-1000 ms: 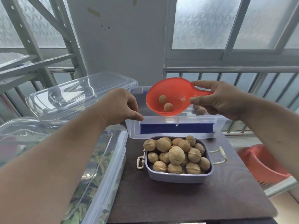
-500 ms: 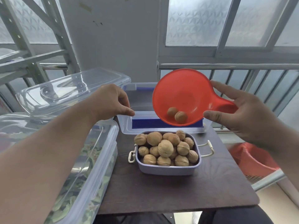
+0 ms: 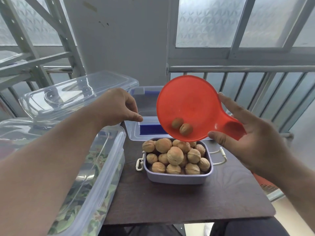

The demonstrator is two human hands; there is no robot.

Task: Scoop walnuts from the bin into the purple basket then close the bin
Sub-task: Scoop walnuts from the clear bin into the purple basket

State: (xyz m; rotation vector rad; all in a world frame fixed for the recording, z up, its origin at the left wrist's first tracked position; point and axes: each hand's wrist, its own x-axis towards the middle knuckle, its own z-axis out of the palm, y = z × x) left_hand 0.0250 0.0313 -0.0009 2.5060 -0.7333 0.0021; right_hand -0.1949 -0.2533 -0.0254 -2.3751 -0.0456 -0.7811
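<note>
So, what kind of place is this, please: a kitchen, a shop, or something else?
Probably an enclosed home balcony or storage corner, not a kitchen. A metal railing runs below frosted windows, a bare metal rack stands at the left, and clear storage bins crowd a small dark table.

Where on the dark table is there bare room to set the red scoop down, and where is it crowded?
Bare patches on the table: the wide strip between the purple basket and the near edge, and a narrower one right of its white handle. It is crowded behind, by the bin, and left, by the clear container.
</note>
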